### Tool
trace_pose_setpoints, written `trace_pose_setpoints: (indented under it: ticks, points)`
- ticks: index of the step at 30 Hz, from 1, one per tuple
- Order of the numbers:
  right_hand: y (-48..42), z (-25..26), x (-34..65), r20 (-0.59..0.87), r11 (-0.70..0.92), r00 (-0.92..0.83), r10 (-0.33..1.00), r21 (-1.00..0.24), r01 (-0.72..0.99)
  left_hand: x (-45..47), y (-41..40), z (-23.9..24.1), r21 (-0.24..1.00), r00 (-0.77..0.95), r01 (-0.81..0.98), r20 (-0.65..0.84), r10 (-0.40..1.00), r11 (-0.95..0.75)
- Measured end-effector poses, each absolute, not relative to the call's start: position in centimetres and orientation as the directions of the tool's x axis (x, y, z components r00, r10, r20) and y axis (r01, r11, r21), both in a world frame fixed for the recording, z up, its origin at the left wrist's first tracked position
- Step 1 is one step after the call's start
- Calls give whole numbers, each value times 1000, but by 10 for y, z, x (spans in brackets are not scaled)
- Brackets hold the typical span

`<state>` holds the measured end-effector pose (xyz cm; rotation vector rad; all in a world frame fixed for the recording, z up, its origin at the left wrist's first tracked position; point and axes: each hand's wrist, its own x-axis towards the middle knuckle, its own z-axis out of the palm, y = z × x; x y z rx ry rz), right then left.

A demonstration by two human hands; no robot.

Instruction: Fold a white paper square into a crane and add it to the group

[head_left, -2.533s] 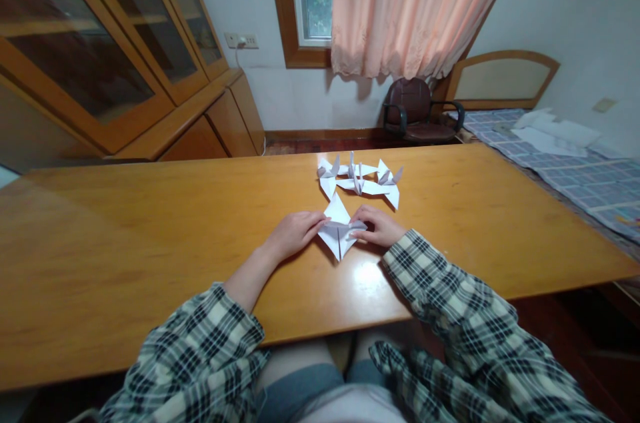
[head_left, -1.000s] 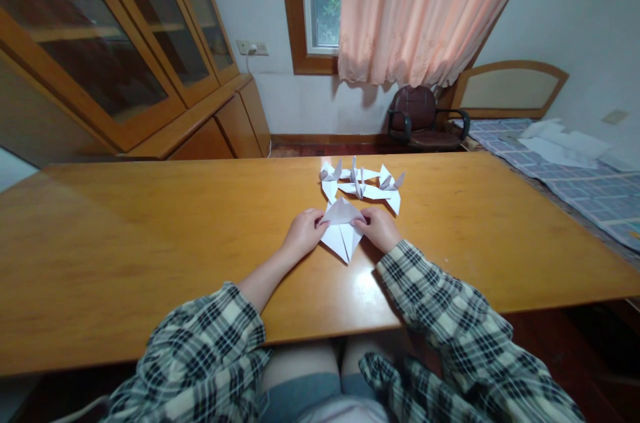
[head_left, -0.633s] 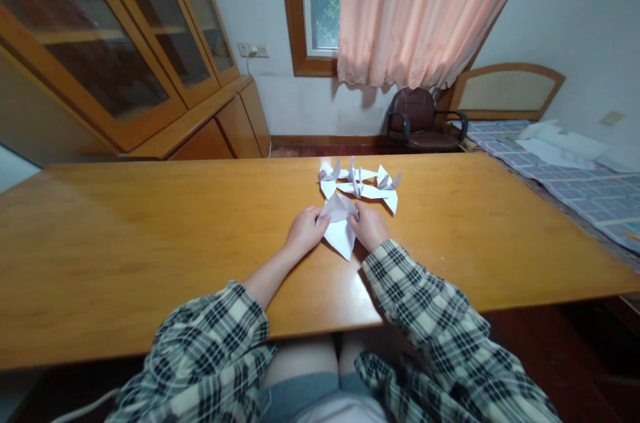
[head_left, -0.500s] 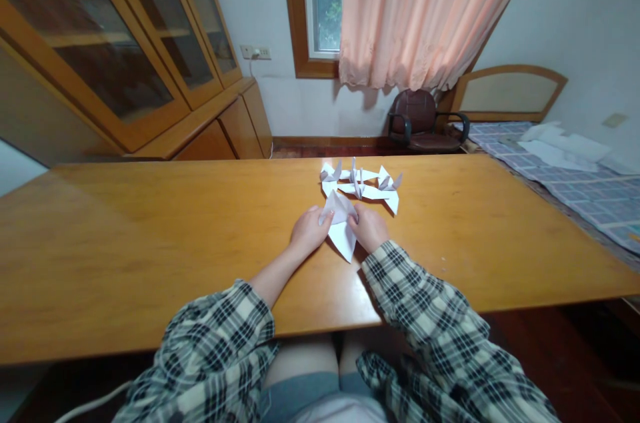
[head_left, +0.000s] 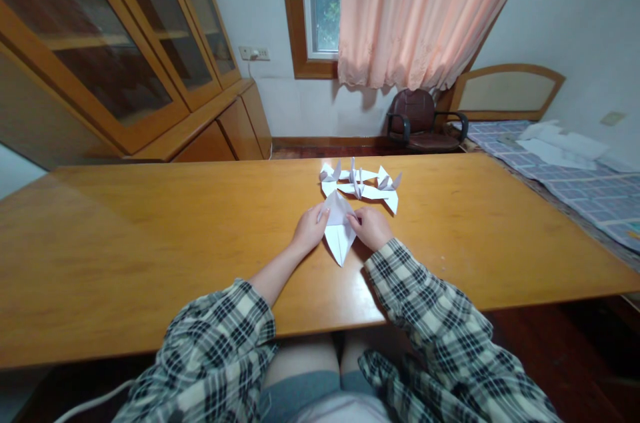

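Note:
A white sheet of folded origami paper [head_left: 340, 241] is held between my two hands above the table, its long point aimed toward me. My left hand [head_left: 311, 228] pinches its left edge, thumb on top. On the opposite edge, my right hand [head_left: 371, 227] is closed with thumb and fingers gripping the paper. The upper part forms a diamond flap, and a crease runs down the lower point. Just beyond it, several white paper cranes [head_left: 357, 183] stand in a cluster on the table, the nearest partly hidden behind the paper's tip.
The wooden table [head_left: 150, 243] spreads widely to both sides. A glass-fronted cabinet [head_left: 150, 76] stands at the back left. Past the far edge are a brown armchair [head_left: 417, 116] and a pink curtain [head_left: 420, 16]. A bed [head_left: 575, 176] with white papers lies at the right.
The folded paper has turned slightly, so its lower point has swung left and now faces straight toward me. My right hand has shifted a little to the right.

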<state>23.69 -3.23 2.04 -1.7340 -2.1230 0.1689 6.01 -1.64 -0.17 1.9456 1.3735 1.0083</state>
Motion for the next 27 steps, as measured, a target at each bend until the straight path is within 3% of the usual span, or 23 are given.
trace_pose_setpoints:
  ticks: [4,8,13,27]
  points:
    - [-29,23,236,327,299,-155,932,-454,839,60,-17,-2,750,230,565,256,939,-343]
    - [-23,20,229,349,349,-148,925,-636,688,60,-18,-4,702,229,613,281,932,-362]
    - [-17,14,220,373,346,-72,925,-747,568,60,-19,-4,684,231,631,286,930,-367]
    - [-22,16,202,384,243,36,923,-651,720,65,-18,-12,727,190,589,300,935,-353]
